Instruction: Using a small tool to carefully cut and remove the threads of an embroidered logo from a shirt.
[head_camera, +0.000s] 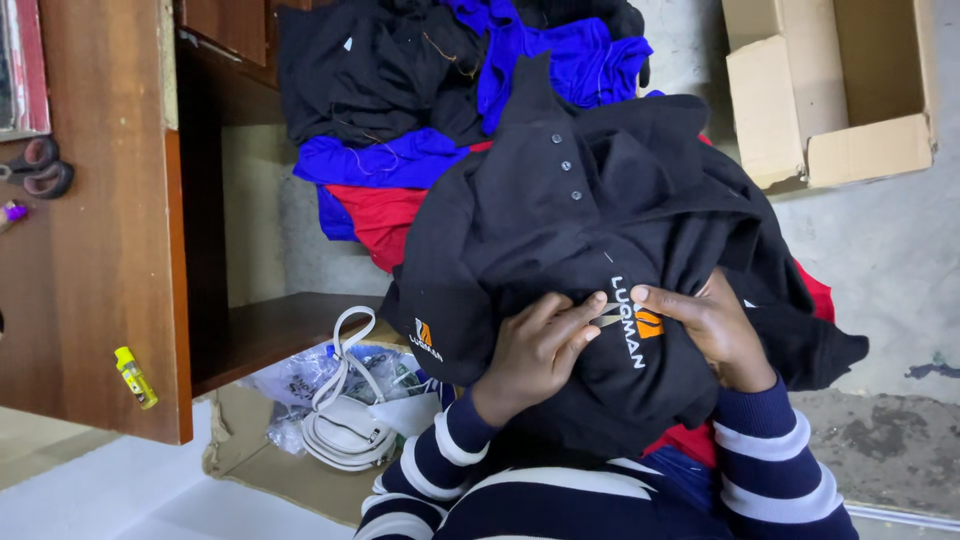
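I see my left hand and right hand both closed, pinching a soft, light black cotton polo shirt; perhaps small snips sit between them.

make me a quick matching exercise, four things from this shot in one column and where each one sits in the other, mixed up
Things:
1. black polo shirt
2. cardboard box
3. white handbag
4. scissors

Places:
A. on the floor under the wooden shelf
B. top right corner, open
C. far left, on the wooden surface
D. under the left hand and right hand

Pairs: 1-D, 2-B, 3-A, 4-C
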